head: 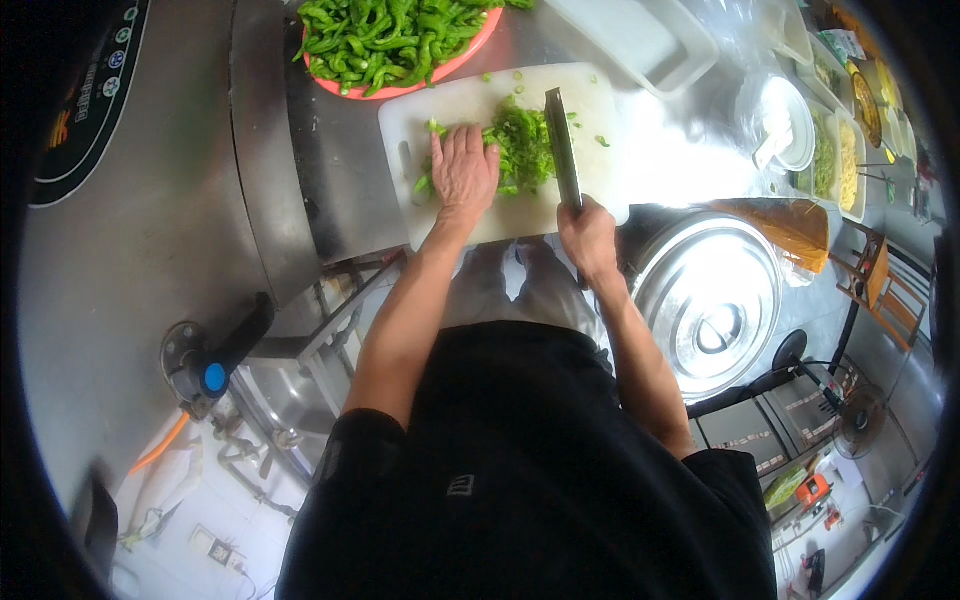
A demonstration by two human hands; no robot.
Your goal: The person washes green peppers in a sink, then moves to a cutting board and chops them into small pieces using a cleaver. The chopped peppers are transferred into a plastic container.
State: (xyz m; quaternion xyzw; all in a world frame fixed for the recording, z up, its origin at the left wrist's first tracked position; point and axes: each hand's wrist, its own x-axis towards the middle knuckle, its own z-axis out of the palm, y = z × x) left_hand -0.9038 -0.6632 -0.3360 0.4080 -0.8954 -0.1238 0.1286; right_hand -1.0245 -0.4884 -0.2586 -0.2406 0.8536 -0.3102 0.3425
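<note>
A white plastic cutting board (517, 225) lies before me with a heap of chopped green peppers (525, 146) in its middle. Palm down, my left hand (465, 169) rests over the left side of the heap, its thumb apart from the fingers. Pepper pieces stick out around it; what is under the palm is hidden. My right hand (589, 234) grips the handle of a kitchen knife (564, 146). The blade stands on edge along the heap's right side, pointing away from me. Several small pepper rings are scattered near the board's far and right edges.
A red-rimmed basin (480, 45) heaped with whole green peppers (397, 37) stands beyond the board. A white plastic tub (637, 37) and a clear round container (787, 127) are to the right. Below the counter stands a large lidded metal pot (709, 300). A black-handled valve (217, 375) juts out at left.
</note>
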